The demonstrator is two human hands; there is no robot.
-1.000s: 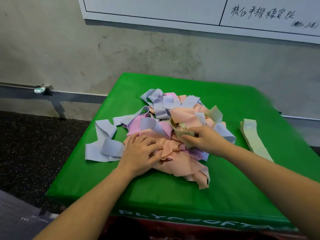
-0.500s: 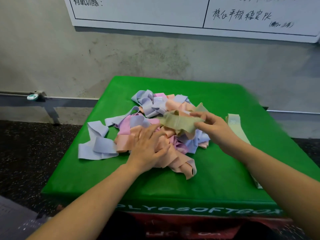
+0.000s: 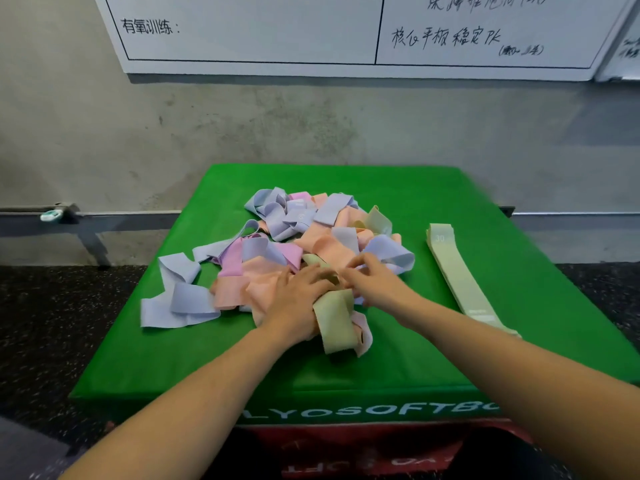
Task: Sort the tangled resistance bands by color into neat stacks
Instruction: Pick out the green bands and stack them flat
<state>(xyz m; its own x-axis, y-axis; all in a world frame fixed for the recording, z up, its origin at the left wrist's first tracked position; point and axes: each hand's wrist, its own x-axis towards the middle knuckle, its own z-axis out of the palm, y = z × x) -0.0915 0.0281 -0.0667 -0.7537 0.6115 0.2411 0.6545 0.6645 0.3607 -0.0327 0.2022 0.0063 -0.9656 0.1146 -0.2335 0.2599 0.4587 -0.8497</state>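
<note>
Landmark: green plyo box, one unit, its top serving as the tabletop; all places below are given relative to it.
Tangled pile: one heap at the centre of the box top, mixing lavender, peach, pink and pale green resistance bands (the number per colour cannot be told, since the bands overlap).
Lavender band: one loose loop trailing from the pile toward the left edge of the box.
Green stack: one flat stack of pale green bands near the right edge of the box, well apart from the pile; "30" is printed on its far end.
Green band: one pale green band draped at the near side of the pile, between the two hands.
Left hand: one, resting on the near side of the pile; grip closed around the green band.
Right hand: one, just beside the left hand on the pile; fingers curled (whether the grip clamps a band cannot be told).
Whiteboard: one, on the wall behind the box.
</note>
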